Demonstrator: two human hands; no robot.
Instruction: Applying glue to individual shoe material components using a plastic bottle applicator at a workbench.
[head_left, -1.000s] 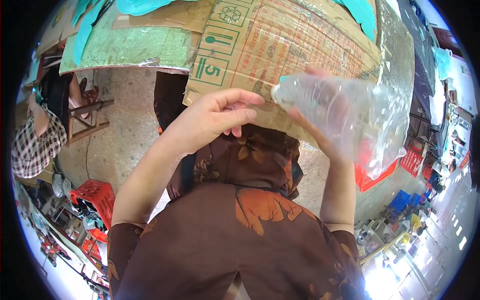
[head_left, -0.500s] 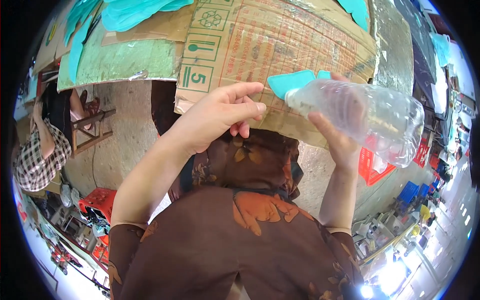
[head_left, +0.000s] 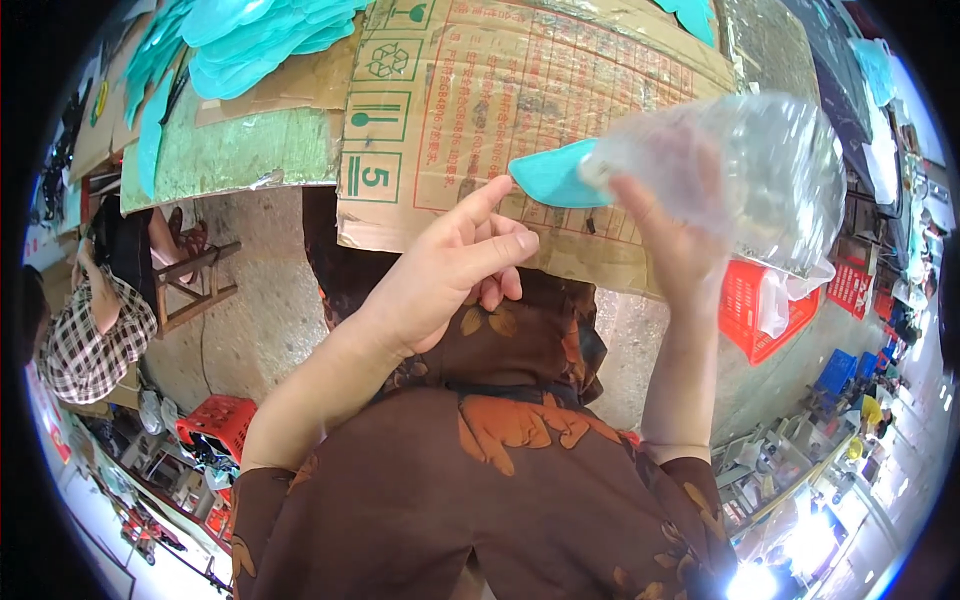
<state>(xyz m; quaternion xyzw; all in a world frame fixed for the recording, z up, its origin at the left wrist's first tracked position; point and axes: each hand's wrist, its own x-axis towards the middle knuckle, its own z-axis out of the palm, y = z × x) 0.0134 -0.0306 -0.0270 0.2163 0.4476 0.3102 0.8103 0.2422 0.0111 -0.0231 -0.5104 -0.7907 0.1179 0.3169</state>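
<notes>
My right hand [head_left: 668, 232] is wrapped round a large clear plastic bottle [head_left: 785, 165], tilted with its neck pointing left and blurred by motion. The bottle's mouth end overlaps a teal, curved cut piece [head_left: 553, 178] that lies flat on a flattened cardboard sheet [head_left: 440, 212]. My left hand [head_left: 455, 255] is empty over the sheet's near edge. Its index finger reaches toward the left tip of the teal piece, while the lower fingers curl loosely. Whether that fingertip touches the piece I cannot tell.
Stacked teal pieces [head_left: 265, 45] lie on the table at the far left, with another teal piece [head_left: 692, 18] at the far right. A red crate [head_left: 752, 322] stands on the floor at right. A person in a checked shirt [head_left: 95, 340] sits at left beside a wooden stool [head_left: 200, 290].
The bottle has swung up and away, its neck still over the teal piece. A second bit of teal beside it is now hidden or gone. My left index finger has straightened toward the piece.
</notes>
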